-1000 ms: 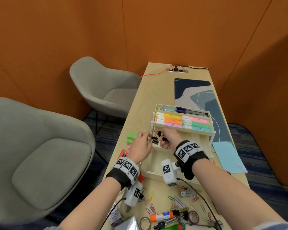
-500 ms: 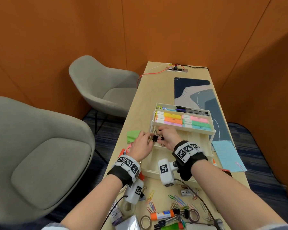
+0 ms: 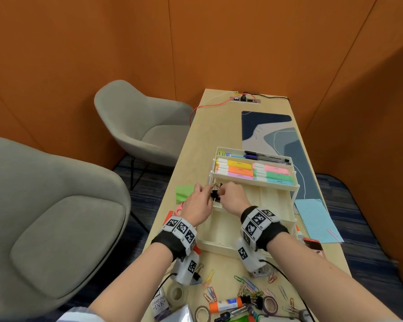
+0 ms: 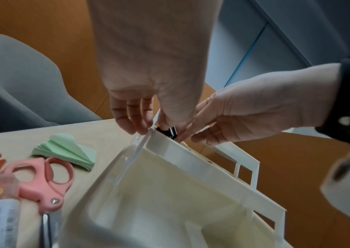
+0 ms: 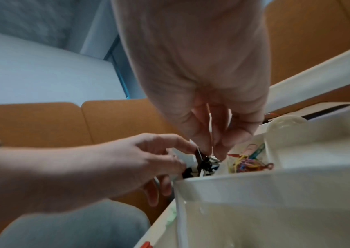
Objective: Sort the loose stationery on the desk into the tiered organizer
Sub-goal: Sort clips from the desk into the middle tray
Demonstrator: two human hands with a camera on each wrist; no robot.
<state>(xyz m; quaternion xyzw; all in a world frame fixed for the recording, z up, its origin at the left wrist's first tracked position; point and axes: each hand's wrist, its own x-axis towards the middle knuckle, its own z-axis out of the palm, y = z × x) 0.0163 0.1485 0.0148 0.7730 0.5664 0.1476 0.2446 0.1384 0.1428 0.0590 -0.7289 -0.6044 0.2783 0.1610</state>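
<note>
Both hands on the binder clips

My left hand and right hand pinch them over the organizer, frame center, middle tier's left end.

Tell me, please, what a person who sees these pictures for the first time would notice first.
First, the left hand and the right hand, meeting over black binder clips at the left end of the cream tiered organizer, in its middle tier. Above them, bright highlighters fill the tier, with pens behind. Near the desk's front edge lie loose coloured paper clips and tape rolls.
</note>
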